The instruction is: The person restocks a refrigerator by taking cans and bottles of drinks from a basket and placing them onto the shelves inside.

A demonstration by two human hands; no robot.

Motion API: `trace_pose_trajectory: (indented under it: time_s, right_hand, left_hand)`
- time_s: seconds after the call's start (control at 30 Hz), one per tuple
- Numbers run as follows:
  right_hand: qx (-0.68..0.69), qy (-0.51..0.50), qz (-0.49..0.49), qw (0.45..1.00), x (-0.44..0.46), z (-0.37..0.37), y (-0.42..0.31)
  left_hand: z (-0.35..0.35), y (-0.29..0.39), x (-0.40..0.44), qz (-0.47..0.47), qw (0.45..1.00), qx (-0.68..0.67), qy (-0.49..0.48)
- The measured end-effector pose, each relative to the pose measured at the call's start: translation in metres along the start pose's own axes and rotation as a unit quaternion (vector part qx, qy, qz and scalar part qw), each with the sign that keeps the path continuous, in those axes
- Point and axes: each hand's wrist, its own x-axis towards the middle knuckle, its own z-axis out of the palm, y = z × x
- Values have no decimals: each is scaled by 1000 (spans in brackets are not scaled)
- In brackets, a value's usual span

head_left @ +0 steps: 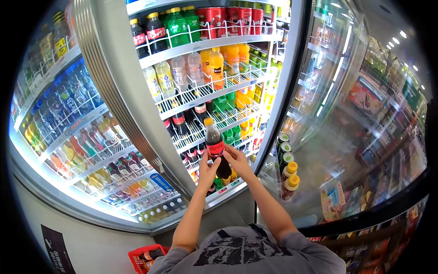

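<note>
A dark cola bottle (216, 145) with a yellow cap and a red label stands nearly upright between both hands, in front of the open fridge's shelves. My left hand (209, 168) is closed on its left side, below the label. On the right side, my right hand (237, 160) grips the same bottle near the label. Behind it, wire shelves (205, 95) hold cola bottles, green bottles and orange drinks. The bottle's lower part shows below the fingers.
An open glass door (337, 118) spans the right side, with several capped bottles (290, 176) beside it. Another lit fridge (77, 123) stands at the left. A red basket (133, 258) with bottles in it is at the lower left.
</note>
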Motion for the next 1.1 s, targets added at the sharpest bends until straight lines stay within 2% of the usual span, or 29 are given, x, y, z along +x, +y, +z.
trace_pose_trajectory:
  time_s: [0.13, 0.2, 0.27, 0.33, 0.37, 0.4, 0.47, 0.5, 0.6, 0.63, 0.67, 0.73, 0.77, 0.87, 0.9, 1.1]
  right_hand:
    - [-56, -17, -1, 998, 14, -4, 9]
    - [-185, -39, 11, 982, 24, -10, 8]
    - [-204, -40, 12, 978, 32, -9, 8]
    - [-217, -40, -16, 975, 42, -4, 6]
    - [-237, -48, 0, 970, 49, -2, 7]
    - [-234, -55, 3, 971, 52, 8, -7]
    - [-212, -72, -1, 975, 69, 14, -2]
    - [-193, -75, -11, 978, 81, 15, 12]
    - [-156, -70, -40, 985, 112, 24, 37]
    - [-179, -70, 5, 981, 113, 32, 21]
    - [-126, -79, 9, 989, 125, 36, 34]
    - [-131, -86, -58, 986, 140, 44, 43]
    - [-105, -100, -63, 987, 152, 48, 54]
    - [-124, -94, -64, 986, 177, 59, 76]
    - [-146, -105, -53, 982, 177, 62, 63]
    - [-131, -135, -63, 980, 203, 73, 77]
  left_hand:
    - [-10, -6, 10, -1, 1000, 4, -14]
    - [-14, 0, 16, -28, 998, 58, -19]
    - [-18, -7, 28, -14, 998, 64, -16]
    - [-23, -3, 35, 25, 988, 149, -15]
    - [-25, -11, 40, 21, 990, 142, -3]
    - [-28, -20, 46, 24, 990, 142, 3]
    - [-33, -37, 58, 101, 962, 242, 72]
    - [-34, -36, 62, 108, 950, 277, 95]
    - [-39, -27, 74, 1, 959, 262, 110]
    - [-40, -34, 80, 22, 962, 236, 134]
    - [-42, -35, 86, 24, 961, 239, 140]
    - [-48, -36, 96, 45, 942, 287, 168]
    - [-52, -41, 104, 92, 925, 320, 184]
    - [-62, -42, 124, 97, 911, 350, 197]
    - [-63, -37, 127, 91, 917, 334, 197]
    - [-75, -55, 142, 114, 906, 347, 214]
